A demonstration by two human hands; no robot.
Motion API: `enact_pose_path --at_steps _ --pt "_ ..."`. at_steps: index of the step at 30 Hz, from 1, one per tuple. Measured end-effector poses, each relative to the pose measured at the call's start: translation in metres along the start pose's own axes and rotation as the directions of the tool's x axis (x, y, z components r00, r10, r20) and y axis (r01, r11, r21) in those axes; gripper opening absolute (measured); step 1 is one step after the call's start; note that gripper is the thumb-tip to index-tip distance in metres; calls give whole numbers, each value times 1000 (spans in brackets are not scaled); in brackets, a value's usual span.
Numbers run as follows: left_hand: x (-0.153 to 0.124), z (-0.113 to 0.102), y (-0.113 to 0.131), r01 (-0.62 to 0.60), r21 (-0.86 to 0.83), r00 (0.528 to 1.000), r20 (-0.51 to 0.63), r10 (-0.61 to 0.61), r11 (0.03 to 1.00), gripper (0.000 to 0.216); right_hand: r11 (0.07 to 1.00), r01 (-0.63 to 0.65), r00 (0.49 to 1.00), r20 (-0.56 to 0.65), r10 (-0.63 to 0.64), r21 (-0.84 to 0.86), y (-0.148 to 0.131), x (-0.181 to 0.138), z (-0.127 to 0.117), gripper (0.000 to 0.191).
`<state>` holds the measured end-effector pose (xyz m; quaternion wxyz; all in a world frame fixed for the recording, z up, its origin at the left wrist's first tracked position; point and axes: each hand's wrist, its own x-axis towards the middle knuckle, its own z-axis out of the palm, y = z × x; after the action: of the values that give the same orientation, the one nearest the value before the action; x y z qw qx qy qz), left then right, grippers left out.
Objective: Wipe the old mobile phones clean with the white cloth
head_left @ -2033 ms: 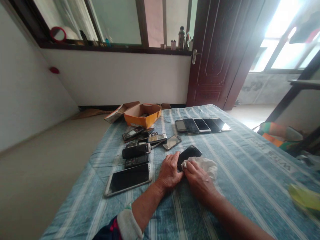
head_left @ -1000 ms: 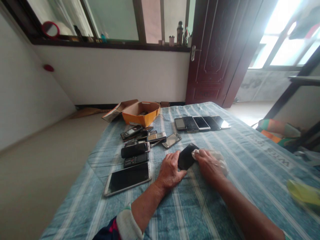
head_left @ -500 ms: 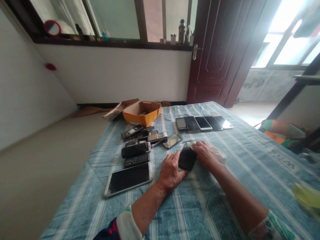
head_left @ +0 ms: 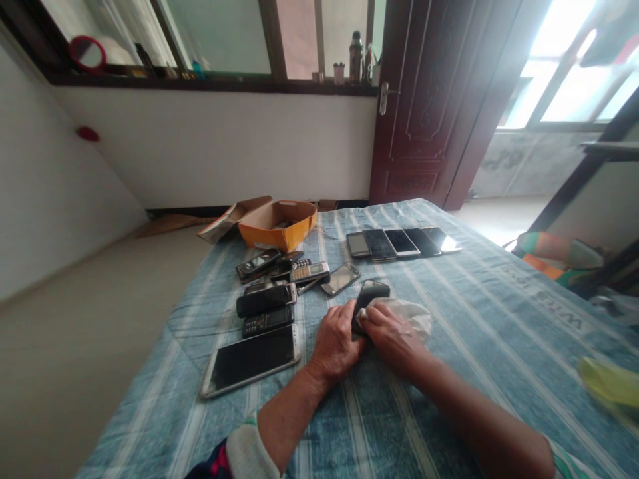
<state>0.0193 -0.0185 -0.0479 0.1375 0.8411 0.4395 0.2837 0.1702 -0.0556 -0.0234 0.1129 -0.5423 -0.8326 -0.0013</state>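
Note:
A black smartphone [head_left: 368,295] lies on the blue striped cloth of the table [head_left: 479,313], screen up. My left hand [head_left: 335,342] rests on the cloth against the phone's left edge, fingers curled onto it, pinning it down. My right hand [head_left: 394,338] is closed on a crumpled white cloth [head_left: 410,313] and presses it on the near end of the phone. Most of the phone's lower half is hidden under both hands.
To the left lie a large white-framed smartphone [head_left: 252,361] and a heap of several old keypad phones [head_left: 279,279]. A row of several smartphones [head_left: 402,242] lies further back. An orange cardboard box [head_left: 277,225] stands at the far edge. A yellow-green object [head_left: 609,386] sits at the right.
My right hand with the white cloth slid up the phone to its far end, then came back down to its near end. My left hand stayed on the phone's left edge.

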Motion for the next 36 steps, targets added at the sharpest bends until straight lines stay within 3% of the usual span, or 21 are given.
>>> enact_pose_path --at_steps 6,15,21,36 --pt "0 1 -3 -21 -6 1000 -14 21 1000 65 998 57 997 -57 -56 27 -5 -15 7 15" --pt "0 0 -6 -2 -19 1000 10 2 1000 68 989 130 991 -45 -126 74 -10 5 6 17" --pt "1 -1 -2 -16 6 1000 3 16 1000 64 993 93 995 -31 -90 79 -3 -11 0 15" --pt "2 -1 -1 -15 6 1000 21 15 1000 66 992 111 994 -27 -110 65 0 -8 0 14"
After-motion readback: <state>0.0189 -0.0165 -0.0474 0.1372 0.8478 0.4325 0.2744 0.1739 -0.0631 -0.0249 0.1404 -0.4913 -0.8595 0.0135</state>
